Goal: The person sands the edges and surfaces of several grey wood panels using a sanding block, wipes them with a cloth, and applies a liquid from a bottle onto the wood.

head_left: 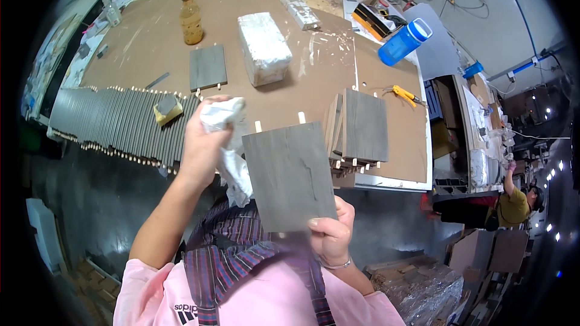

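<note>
A long row of grey panels [121,122] lines the table's [151,36] left edge, a sponge [167,108] on top. The left hand [202,139] is closed around a white rag [226,139], just beside the raised panel [290,175]. The right hand [331,229] pinches that panel's lower edge; 2 dowels stick up from its top. A stack [361,128] stands near the table's right edge.

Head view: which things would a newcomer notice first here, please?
A grey panel with two dowel pegs on top stands upright in the middle, held from below by the right hand. Beside it, the left hand grips a white cloth. A long row of grey panels lies at the left.
</note>
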`<state>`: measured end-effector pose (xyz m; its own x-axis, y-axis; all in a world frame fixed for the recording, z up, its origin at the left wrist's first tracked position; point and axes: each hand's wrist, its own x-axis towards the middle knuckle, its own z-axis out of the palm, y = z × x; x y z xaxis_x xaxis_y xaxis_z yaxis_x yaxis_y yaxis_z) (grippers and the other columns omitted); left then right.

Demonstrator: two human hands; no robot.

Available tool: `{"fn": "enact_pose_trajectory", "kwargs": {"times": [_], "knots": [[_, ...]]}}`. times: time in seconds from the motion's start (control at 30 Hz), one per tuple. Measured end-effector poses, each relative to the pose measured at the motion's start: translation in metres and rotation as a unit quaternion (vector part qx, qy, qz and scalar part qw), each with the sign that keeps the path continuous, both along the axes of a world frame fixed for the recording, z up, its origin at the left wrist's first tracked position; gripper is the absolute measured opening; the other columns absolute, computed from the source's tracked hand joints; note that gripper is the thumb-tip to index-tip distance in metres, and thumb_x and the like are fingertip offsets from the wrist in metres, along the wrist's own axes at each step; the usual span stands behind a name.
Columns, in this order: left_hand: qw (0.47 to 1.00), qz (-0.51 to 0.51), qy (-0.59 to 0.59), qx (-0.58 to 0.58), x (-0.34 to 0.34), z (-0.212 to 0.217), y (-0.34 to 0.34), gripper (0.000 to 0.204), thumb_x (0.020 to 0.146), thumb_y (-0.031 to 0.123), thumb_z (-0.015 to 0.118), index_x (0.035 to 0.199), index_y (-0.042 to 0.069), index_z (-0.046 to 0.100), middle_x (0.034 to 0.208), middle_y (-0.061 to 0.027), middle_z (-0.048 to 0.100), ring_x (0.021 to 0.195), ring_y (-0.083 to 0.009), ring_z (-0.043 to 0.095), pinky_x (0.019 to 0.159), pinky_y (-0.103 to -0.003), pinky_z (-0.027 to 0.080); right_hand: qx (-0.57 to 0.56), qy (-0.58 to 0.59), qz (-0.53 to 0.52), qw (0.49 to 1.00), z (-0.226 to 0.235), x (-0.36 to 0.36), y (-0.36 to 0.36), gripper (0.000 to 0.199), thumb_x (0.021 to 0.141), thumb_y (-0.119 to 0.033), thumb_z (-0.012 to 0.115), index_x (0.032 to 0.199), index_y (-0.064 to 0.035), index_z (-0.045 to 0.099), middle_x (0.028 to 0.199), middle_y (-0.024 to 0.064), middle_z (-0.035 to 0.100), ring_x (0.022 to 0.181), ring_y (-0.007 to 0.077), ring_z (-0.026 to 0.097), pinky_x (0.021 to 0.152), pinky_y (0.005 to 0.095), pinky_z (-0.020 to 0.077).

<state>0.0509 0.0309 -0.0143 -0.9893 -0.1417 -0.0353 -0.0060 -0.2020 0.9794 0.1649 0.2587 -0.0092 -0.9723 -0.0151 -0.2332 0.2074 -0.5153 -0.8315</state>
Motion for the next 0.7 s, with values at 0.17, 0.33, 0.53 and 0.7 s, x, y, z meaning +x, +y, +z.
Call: {"fn": "enact_pose_trajectory", "kwargs": {"times": [0.17, 0.33, 0.53, 0.7], "knots": [[0.919, -0.086, -0.168, 0.345, 0.026, 0.008, -0.004, 0.032, 0.097, 0.018, 0.057, 0.124, -0.001, 0.056, 0.114, -0.0112, 0.065, 0.1, -0.02, 0.066, 0.087, -0.035, 0.054, -0.051, 0.023, -0.021, 0.998, 0.009, -0.002, -0.017, 0.05, 0.066, 0.005, 0.056, 0.114, 0.0143, 0.059, 0.105, 0.0142, 0.068, 0.092, 0.017, 0.064, 0.084, 0.0287, 0.0504], [0.941, -0.146, -0.122, 0.279, 0.058, 0.012, -0.014, 0.049, 0.085, 0.007, 0.072, 0.129, -0.003, 0.051, 0.115, -0.0117, 0.065, 0.104, -0.0205, 0.064, 0.091, -0.035, 0.052, 0.012, 0.015, -0.035, 0.999, 0.012, -0.008, -0.046, 0.048, 0.07, 0.005, 0.061, 0.118, 0.0096, 0.059, 0.111, 0.0129, 0.067, 0.099, 0.0168, 0.063, 0.09, 0.0285, 0.0484], [0.949, -0.163, -0.092, 0.255, 0.065, 0.019, -0.026, 0.049, 0.084, 0.004, 0.072, 0.128, -0.005, 0.052, 0.115, -0.0131, 0.065, 0.103, -0.0207, 0.065, 0.091, -0.035, 0.052, 0.353, 0.073, -0.033, 0.932, 0.036, -0.024, -0.062, 0.032, 0.086, -0.001, 0.062, 0.116, 0.0067, 0.054, 0.104, 0.0127, 0.066, 0.096, 0.0152, 0.062, 0.089, 0.0304, 0.0475], [0.946, -0.16, -0.082, 0.269, 0.064, 0.025, -0.027, 0.043, 0.086, 0.0, 0.067, 0.127, -0.005, 0.053, 0.114, -0.0131, 0.066, 0.103, -0.0208, 0.065, 0.093, -0.035, 0.052, 0.275, 0.035, -0.06, 0.959, 0.038, -0.027, -0.075, 0.024, 0.086, 0.002, 0.057, 0.109, 0.0051, 0.054, 0.104, 0.0105, 0.063, 0.101, 0.0141, 0.058, 0.092, 0.0287, 0.0444]]}}
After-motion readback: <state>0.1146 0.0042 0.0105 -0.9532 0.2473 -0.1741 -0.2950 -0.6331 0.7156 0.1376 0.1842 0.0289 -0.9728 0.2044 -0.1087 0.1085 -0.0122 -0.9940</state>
